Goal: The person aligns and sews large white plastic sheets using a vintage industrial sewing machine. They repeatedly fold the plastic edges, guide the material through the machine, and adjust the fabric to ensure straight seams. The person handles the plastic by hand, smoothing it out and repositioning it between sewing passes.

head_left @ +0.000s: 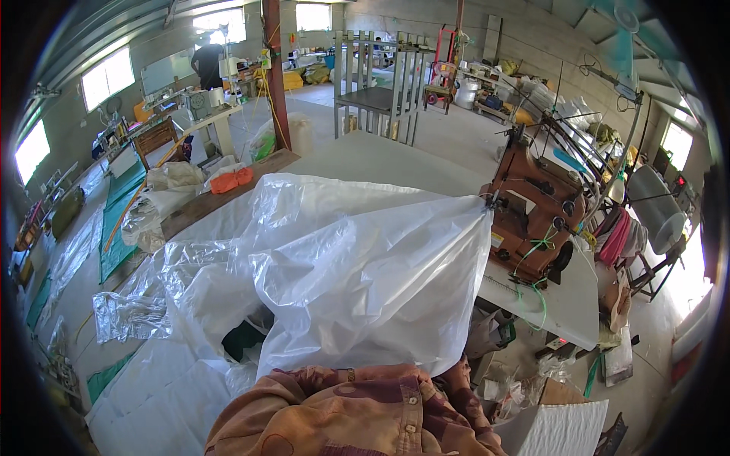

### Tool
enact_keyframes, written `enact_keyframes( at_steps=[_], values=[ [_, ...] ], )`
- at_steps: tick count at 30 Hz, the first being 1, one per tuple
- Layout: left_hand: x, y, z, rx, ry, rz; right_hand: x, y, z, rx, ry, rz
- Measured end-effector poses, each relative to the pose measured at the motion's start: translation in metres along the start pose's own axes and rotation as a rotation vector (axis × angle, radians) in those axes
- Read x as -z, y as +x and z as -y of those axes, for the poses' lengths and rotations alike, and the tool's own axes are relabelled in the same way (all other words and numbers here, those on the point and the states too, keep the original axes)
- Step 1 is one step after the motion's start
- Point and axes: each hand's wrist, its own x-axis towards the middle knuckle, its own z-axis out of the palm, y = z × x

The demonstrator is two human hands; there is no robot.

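One big sheet of clear plastic (357, 266) is billowing up in front of me, its far corner reaching the brown sewing machine (536, 209) on the white table (566, 304). I am seeing only my patterned sleeves (357, 410) at the bottom edge; both hands are hiding under the sheet, so I cannot tell their grip. More plastic (137, 304) is lying crumpled to the left.

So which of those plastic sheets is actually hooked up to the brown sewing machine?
The big milky-white sheet stretched up to the sewing machine; the crumpled clear sheet just lies loose on the table's left.
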Motion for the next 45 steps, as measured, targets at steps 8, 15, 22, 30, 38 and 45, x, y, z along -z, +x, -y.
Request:
enact_keyframes(
  at_steps=[8, 15, 22, 30, 38, 45],
  values=[
    [0.01, 0.005, -0.002, 0.036, -0.012, 0.018, 0.003, 0.021, -0.049, -0.239, 0.499, 0.031],
    [0.012, 0.004, -0.005, 0.062, -0.025, 0.003, -0.007, 0.003, -0.082, -0.298, 0.325, -0.091],
    [0.013, 0.001, -0.009, 0.041, 0.048, -0.058, -0.049, 0.018, -0.145, -0.188, 0.128, -0.267],
    [0.045, 0.008, -0.064, -0.14, 0.648, -0.636, 0.094, -0.047, 0.002, -0.073, 0.541, -0.613],
    [0.07, 0.032, -0.017, 0.124, 1.125, -0.864, 0.206, -0.097, 0.126, 0.442, 0.56, -0.764],
    [0.077, 0.021, 0.026, 0.318, 1.166, -0.985, 0.208, -0.09, 0.149, 0.416, 0.395, -0.61]
  ],
)
